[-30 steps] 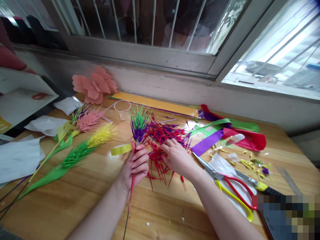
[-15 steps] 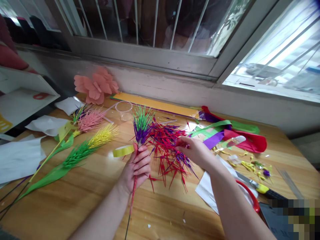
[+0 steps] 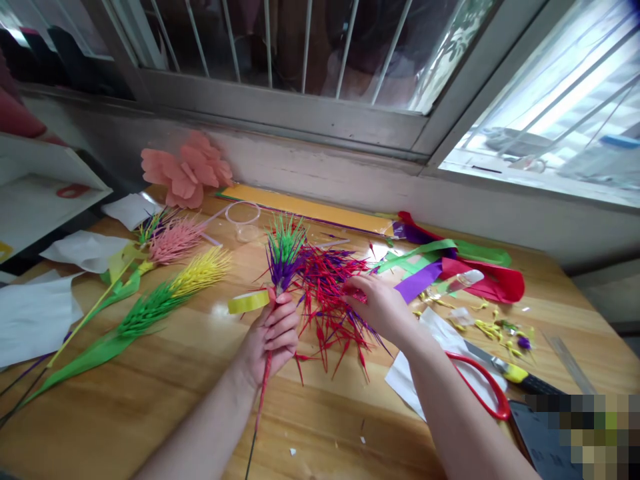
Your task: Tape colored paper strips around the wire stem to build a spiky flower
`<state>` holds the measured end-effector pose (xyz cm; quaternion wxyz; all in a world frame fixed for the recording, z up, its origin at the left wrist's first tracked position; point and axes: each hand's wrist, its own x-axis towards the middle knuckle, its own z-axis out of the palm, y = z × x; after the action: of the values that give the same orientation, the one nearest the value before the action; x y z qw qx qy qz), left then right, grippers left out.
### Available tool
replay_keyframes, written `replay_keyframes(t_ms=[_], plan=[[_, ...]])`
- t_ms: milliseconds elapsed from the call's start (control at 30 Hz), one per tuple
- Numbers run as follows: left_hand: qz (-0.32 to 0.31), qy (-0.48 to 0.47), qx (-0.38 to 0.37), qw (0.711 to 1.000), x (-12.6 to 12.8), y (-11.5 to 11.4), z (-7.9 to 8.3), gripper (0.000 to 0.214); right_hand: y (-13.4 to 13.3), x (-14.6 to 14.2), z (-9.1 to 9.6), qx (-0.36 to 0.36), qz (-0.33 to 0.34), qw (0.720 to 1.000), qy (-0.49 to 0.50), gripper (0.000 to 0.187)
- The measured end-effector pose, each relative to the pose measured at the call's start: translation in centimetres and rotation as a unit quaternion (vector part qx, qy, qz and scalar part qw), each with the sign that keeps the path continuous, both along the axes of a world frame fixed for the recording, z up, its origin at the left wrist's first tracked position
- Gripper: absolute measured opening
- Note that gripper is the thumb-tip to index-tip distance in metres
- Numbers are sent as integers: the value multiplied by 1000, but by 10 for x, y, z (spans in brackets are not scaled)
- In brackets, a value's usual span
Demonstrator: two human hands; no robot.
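My left hand [image 3: 273, 333] is closed round a wire stem wrapped in red [image 3: 261, 400], held upright; a spiky green and purple paper head [image 3: 283, 252] tops it above my fingers. A roll of yellow-green tape [image 3: 245, 301] lies just left of that hand. My right hand [image 3: 381, 305] reaches into a heap of red and purple paper spikes [image 3: 327, 287], its fingertips pinched on some of the red ones.
Finished paper stalks in green [image 3: 135, 319], yellow [image 3: 200, 269] and pink [image 3: 175, 241] lie at the left, a pink paper flower [image 3: 183, 170] behind. Red-handled scissors [image 3: 480, 383], a knife [image 3: 520, 377], coloured paper strips [image 3: 450, 267] and a clear cup [image 3: 243, 219] sit on the wooden table [image 3: 150, 413].
My right hand slid right across the spike heap, lifted, then settled back onto the red spikes. The left hand kept the stem almost still.
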<state>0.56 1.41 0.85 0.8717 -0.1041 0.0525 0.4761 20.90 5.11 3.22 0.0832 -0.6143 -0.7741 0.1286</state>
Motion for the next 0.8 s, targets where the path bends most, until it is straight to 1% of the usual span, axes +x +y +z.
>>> replay_keyframes(t_ms=[100, 267, 333, 467, 633, 667, 700, 733, 767, 800], plan=[[-6, -7, 8, 1000, 0, 0, -1, 22, 6, -5, -8, -8, 4, 1000, -15, 12], [-19, -23, 25, 999, 0, -2, -3, 22, 12, 0, -16, -33, -15, 999, -24, 4], [-21, -24, 33, 999, 0, -3, -4, 21, 12, 1, -15, -40, -31, 998, -22, 2], [-24, -22, 36, 999, -1, -3, -5, 19, 9, 3, -11, -39, -64, 997, -5, 6], [-17, -26, 32, 999, 0, -3, -5, 21, 4, 10, -1, -27, -80, 996, 41, 9], [-20, -28, 30, 999, 0, -3, -4, 21, 2, 9, 3, -32, -83, 993, 78, 10], [-22, -31, 28, 999, 0, -3, -4, 21, 0, 7, 8, -46, -85, 986, 139, 12], [-24, -31, 26, 999, 0, -4, -4, 21, -3, 3, 13, -67, -87, 969, 222, 15], [-27, -31, 25, 999, 0, -4, -5, 21, -6, -4, 18, -98, -84, 936, 328, 19], [-29, -29, 24, 999, 0, -4, -5, 21, -9, -12, 23, -133, -79, 897, 414, 21]])
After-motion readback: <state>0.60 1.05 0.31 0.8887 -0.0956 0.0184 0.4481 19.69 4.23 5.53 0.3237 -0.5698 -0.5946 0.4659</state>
